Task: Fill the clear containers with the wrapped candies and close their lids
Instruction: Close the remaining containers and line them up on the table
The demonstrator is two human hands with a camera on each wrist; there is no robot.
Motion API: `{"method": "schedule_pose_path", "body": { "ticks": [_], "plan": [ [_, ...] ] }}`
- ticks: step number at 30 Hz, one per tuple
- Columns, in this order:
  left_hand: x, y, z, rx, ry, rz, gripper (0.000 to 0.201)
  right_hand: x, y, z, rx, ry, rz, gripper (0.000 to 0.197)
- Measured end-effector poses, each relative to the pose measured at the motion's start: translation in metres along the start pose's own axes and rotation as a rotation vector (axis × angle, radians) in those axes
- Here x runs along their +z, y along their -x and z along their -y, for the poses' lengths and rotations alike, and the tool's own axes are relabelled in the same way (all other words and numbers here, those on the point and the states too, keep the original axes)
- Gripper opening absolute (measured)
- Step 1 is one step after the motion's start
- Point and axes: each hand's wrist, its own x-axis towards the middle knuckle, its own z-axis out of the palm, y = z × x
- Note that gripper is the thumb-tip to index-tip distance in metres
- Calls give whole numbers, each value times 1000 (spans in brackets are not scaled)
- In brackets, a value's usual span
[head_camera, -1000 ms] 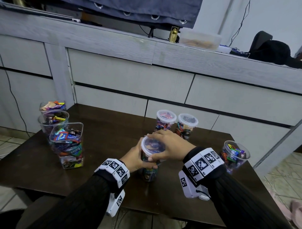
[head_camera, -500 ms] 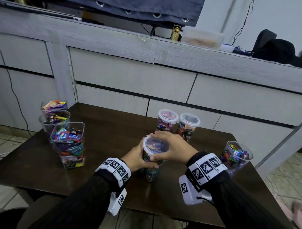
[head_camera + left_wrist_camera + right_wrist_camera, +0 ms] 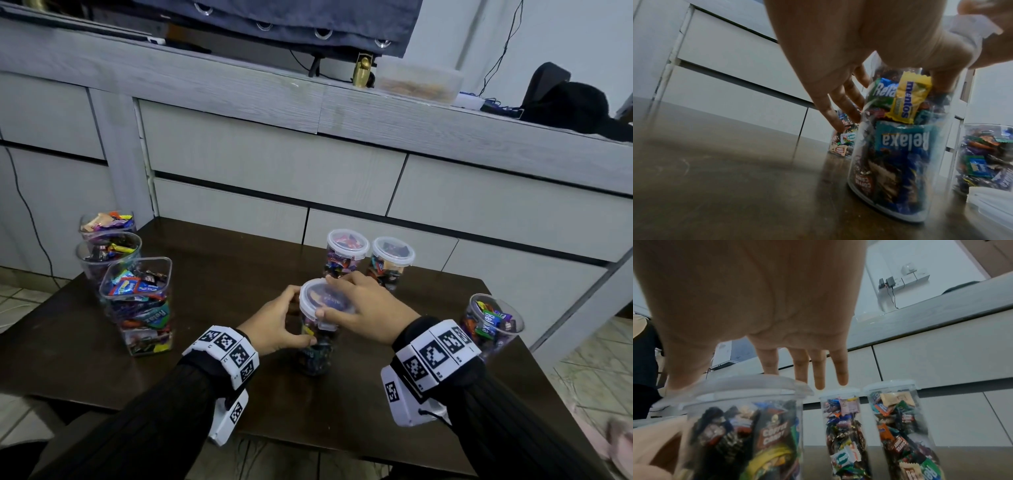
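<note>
A clear round container [image 3: 317,346] packed with wrapped candies stands in the middle of the dark table [image 3: 239,274]. Its clear lid [image 3: 320,298] sits on top. My left hand [image 3: 294,322] grips the container's side, thumb in front and fingers behind, as the left wrist view shows on the container [image 3: 900,154]. My right hand [image 3: 334,298] lies over the lid with straight fingers, and its thumb presses the lid's near edge. In the right wrist view those fingers [image 3: 801,369] reach across the lid [image 3: 748,386].
Two lidded candy containers [image 3: 346,255] [image 3: 392,263] stand just behind my hands. An open round one [image 3: 491,325] is at the right edge. At the left are an open square container [image 3: 140,305] and two more open ones [image 3: 108,257] [image 3: 106,222]. Grey cabinets rise behind the table.
Both hands stay on the middle container. The right hand has shifted slightly on the lid; nothing else has moved.
</note>
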Motion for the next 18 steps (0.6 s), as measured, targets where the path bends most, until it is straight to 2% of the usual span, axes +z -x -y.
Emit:
{"method": "schedule_pose_path", "body": {
  "ticks": [2,6,10,15,18],
  "plan": [
    [2,0,0,12,12,-7,80,-2,1,-1,-31,-13,9,79],
    [8,-1,-3,38,37,-32,97,-5,-2,0,-111,-52,78,69],
    [14,-5,-1,69,55,-71,93,-12,-4,-1,-148,-24,-2,66],
    [14,-5,2,69,73,-55,86,-2,1,-4,-108,-13,97,65],
    [14,-6,2,82,71,-61,84,9,8,-1,-78,-28,65,65]
  ]
}}
